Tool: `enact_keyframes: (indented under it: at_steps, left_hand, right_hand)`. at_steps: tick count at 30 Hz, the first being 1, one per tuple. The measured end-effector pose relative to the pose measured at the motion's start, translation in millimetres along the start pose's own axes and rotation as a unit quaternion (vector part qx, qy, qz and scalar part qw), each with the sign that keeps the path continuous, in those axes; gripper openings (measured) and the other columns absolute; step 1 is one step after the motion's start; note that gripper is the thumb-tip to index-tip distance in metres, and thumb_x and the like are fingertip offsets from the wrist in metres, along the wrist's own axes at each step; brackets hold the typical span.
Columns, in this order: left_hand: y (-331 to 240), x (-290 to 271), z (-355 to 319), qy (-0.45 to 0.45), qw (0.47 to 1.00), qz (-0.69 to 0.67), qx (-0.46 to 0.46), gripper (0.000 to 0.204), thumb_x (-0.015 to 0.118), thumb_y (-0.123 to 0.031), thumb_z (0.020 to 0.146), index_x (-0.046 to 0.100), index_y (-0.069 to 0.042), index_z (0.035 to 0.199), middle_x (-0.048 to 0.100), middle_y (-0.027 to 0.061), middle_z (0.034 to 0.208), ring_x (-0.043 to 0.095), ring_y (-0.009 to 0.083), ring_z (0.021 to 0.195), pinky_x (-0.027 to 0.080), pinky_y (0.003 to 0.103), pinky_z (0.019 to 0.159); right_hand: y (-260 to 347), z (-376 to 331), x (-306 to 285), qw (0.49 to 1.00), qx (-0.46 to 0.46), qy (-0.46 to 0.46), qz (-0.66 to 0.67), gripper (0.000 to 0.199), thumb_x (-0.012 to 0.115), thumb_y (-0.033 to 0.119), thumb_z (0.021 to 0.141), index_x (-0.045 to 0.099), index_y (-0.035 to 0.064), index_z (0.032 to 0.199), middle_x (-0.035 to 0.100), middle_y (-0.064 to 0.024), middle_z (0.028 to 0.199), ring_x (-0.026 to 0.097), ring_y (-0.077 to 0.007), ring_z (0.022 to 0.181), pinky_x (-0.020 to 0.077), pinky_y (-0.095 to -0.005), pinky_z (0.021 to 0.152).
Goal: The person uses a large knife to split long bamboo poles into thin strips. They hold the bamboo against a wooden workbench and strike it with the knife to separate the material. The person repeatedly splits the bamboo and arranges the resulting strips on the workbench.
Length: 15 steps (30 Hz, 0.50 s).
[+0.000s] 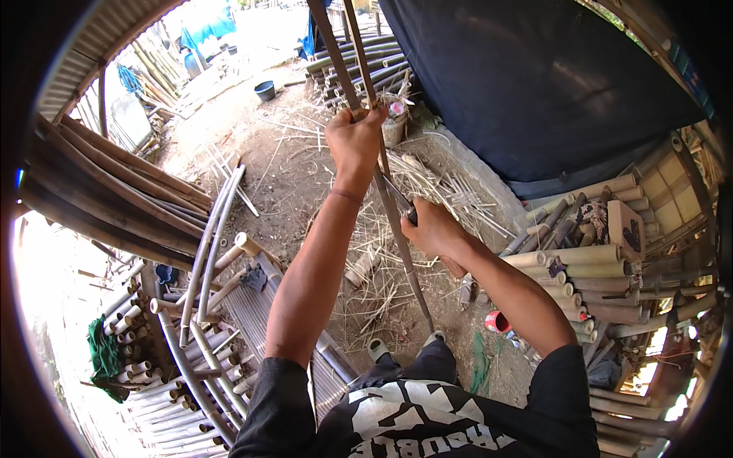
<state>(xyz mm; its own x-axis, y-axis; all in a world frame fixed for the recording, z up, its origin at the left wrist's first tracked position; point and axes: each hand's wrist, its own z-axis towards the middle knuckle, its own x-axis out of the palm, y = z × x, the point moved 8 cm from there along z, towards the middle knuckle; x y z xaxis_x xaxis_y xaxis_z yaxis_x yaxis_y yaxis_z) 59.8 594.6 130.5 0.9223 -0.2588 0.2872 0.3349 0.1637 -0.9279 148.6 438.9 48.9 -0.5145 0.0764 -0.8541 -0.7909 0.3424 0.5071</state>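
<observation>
My left hand [356, 146] is closed around a long split bamboo pole [407, 263], arm stretched forward. Above that hand the pole parts into two strips running up out of view; its lower end reaches the ground by my feet. Lower down and to the right, my right hand [437, 229] grips a knife with its fingers wrapped round the handle. The knife's blade [396, 194] slants up and left against the bamboo, below my left hand. A brown wooden end [453, 266] of the handle shows under my right palm. The blade's tip is hidden at the pole.
Pale bamboo shavings [382, 294] litter the dirt floor. Stacked bamboo poles [595, 282] stand at right, more [114, 198] at left. A bamboo bench [286, 320] lies left of my legs. A dark tarp [534, 91] hangs far right. A red can [498, 321] and dark bucket [265, 91] are on the ground.
</observation>
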Motion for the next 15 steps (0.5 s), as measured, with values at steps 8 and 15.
enact_keyframes:
  at_steps: [8, 15]
  left_hand:
    - [7, -4, 6, -0.046, 0.996, 0.077, 0.019, 0.016, 0.079, -0.012, 0.080, 0.071, 0.002, 0.080, 0.064, 0.0027, 0.067, 0.051, 0.0075, 0.059, 0.040, 0.024, 0.053]
    - [34, 25, -4, 0.078, 0.993, 0.093, 0.008, 0.024, 0.082, -0.019, 0.076, 0.067, -0.001, 0.079, 0.063, 0.0019, 0.064, 0.055, 0.0090, 0.055, 0.045, 0.026, 0.052]
  right_hand:
    - [-10, 0, 29, 0.997, 0.028, 0.054, 0.046, 0.032, 0.055, 0.022, 0.092, 0.056, -0.0098, 0.093, 0.065, -0.0256, 0.074, 0.067, -0.0391, 0.071, 0.0543, -0.0469, 0.065]
    - [-139, -8, 135, 0.981, 0.104, 0.158, 0.047, 0.037, 0.056, 0.027, 0.089, 0.063, -0.0093, 0.083, 0.063, -0.0197, 0.062, 0.063, -0.0286, 0.045, 0.0524, -0.0401, 0.047]
